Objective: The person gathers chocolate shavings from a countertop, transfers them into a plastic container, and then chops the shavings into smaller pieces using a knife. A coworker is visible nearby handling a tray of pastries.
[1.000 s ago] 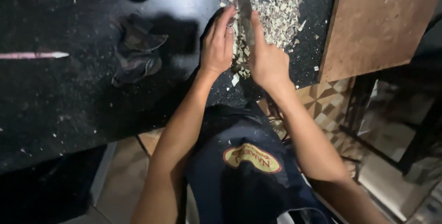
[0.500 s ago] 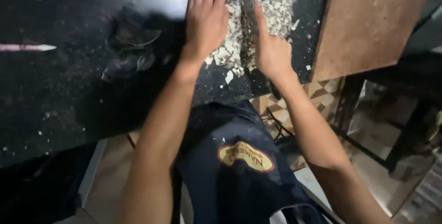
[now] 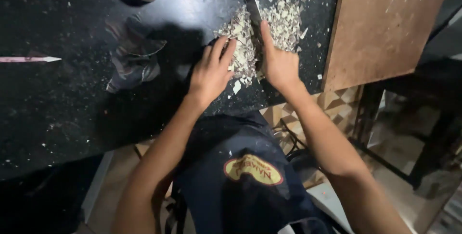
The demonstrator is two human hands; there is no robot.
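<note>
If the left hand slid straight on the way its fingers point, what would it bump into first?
Most likely the pile of pale shavings: the left hand points up and right, fingertips already at the pile's edge, with the long dark blade just beyond. Depth is hard to judge.

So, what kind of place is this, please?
Probably a small workshop or craft room. A dark worktable is dusted with scraps, and both hands gather a heap of pale chips beside a flat metal blade. A wooden board leans at the table's edge, and the person wears a dark apron.
</note>
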